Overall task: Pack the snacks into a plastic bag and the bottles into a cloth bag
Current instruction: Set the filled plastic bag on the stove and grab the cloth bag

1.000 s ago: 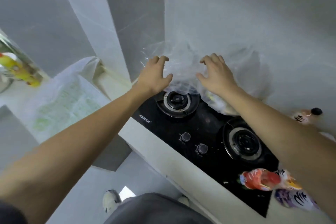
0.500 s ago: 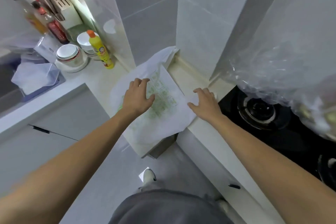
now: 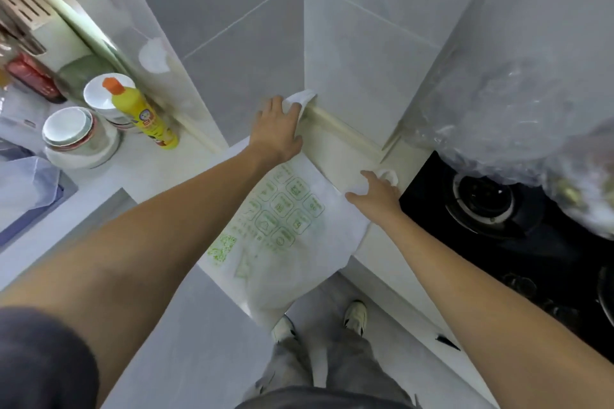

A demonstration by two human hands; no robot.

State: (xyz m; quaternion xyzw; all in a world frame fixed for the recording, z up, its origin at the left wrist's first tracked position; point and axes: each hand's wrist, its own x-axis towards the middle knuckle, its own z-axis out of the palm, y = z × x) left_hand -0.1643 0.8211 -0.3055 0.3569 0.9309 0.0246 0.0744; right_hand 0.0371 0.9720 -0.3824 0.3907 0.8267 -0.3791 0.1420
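Nearest me, the person's grey trousers (image 3: 335,372) and pale shoes (image 3: 356,315) are showing on the floor below the counter (image 3: 375,252). Over the counter's edge the white cloth bag (image 3: 299,242) with green printing is lying flat, its lower end hanging off the corner. The right hand (image 3: 377,197) is resting on the bag's right edge, fingers curled around a white handle loop (image 3: 389,176). Farther along, the left hand (image 3: 277,129) is pressing down on the bag's far end, fingers spread a little, gripping the other handle (image 3: 300,98) against the tiled wall. To the right, the clear plastic bag (image 3: 518,116) is bulging over the black gas stove (image 3: 491,209). Far left, a yellow bottle (image 3: 143,114) with an orange cap is standing beside stacked white bowls (image 3: 71,129).
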